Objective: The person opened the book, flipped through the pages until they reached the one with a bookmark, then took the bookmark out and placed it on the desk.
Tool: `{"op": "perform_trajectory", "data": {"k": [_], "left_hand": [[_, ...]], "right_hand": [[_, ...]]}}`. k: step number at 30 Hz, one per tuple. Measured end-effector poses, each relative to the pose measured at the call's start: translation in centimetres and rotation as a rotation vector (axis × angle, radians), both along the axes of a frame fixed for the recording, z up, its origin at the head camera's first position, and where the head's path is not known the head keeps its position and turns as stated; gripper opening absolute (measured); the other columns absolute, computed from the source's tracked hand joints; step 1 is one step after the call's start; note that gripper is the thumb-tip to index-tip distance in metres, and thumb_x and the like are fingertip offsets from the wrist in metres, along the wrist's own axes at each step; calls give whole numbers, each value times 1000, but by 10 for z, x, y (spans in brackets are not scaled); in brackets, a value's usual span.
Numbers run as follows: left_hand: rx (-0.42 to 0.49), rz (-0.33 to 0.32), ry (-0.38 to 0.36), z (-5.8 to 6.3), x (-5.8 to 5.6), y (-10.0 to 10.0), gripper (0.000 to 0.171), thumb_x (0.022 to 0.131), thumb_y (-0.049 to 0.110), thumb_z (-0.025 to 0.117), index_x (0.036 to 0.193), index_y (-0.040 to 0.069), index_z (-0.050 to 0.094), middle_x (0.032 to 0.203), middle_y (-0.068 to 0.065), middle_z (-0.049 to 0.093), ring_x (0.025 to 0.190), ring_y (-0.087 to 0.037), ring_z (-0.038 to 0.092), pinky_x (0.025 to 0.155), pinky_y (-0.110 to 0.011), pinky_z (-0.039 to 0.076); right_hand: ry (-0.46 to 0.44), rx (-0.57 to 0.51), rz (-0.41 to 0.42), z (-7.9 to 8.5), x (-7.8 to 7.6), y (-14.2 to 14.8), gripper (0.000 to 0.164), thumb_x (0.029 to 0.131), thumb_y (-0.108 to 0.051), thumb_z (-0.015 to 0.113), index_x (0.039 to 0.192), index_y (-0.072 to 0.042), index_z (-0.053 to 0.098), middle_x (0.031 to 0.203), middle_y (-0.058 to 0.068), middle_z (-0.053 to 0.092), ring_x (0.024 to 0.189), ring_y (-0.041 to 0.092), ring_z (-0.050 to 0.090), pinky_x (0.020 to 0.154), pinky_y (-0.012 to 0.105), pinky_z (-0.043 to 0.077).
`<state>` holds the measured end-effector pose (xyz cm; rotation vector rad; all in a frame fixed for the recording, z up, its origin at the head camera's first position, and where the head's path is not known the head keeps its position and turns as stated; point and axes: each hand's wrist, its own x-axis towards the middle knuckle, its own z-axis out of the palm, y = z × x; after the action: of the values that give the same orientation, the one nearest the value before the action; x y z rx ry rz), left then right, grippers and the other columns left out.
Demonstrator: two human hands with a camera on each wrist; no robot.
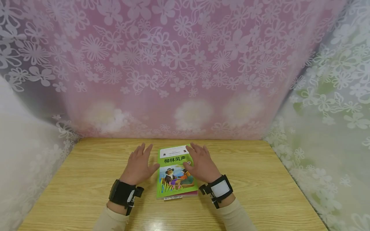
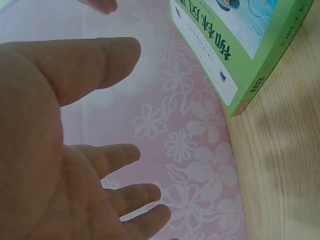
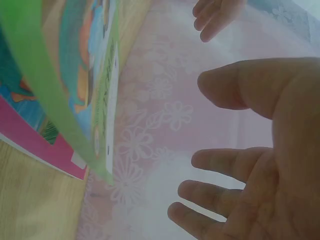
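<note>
A green picture book (image 1: 174, 171) with Chinese characters and two cartoon animals on its cover lies on the table, on top of a magenta-covered book (image 1: 185, 193). In the right wrist view the green cover (image 3: 47, 85) stands at an angle above the magenta book (image 3: 45, 142). To the left of the books is my left hand (image 1: 138, 166), its fingers spread and its thumb near the cover's edge. My right hand (image 1: 203, 165) hovers by the right edge, hiding part of the cover from the head camera. Both hands hold nothing.
A pale patterned strip (image 1: 172, 198) pokes out at the front of the books; its kind is unclear. The wooden table (image 1: 260, 179) meets a pink floral curtain (image 1: 173, 80) at the back. Pale floral sheets (image 1: 332, 128) hang at both sides. Each wrist wears a black camera strap (image 1: 221, 188).
</note>
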<state>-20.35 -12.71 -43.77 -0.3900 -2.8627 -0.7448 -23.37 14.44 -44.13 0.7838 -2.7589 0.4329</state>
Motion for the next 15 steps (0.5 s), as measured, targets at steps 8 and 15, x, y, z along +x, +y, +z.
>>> {"op": "perform_trajectory", "data": {"k": [8, 15], "left_hand": [[38, -20, -101, -3, -1, 2, 80, 91, 40, 63, 153, 7, 25, 153, -26, 16, 139, -47, 12, 103, -62, 24], [40, -63, -136, -8, -5, 9, 71, 92, 39, 63, 149, 8, 36, 150, -22, 28, 137, -41, 24, 100, -55, 34]], "right_hand": [[-65, 13, 0, -3, 1, 1, 66, 95, -45, 53, 146, -5, 40, 145, 18, 40, 135, 31, 35, 113, 49, 12], [-85, 41, -34, -1, 1, -1, 67, 94, -44, 54, 143, 0, 43, 138, 17, 48, 130, 31, 42, 111, 46, 21]]}}
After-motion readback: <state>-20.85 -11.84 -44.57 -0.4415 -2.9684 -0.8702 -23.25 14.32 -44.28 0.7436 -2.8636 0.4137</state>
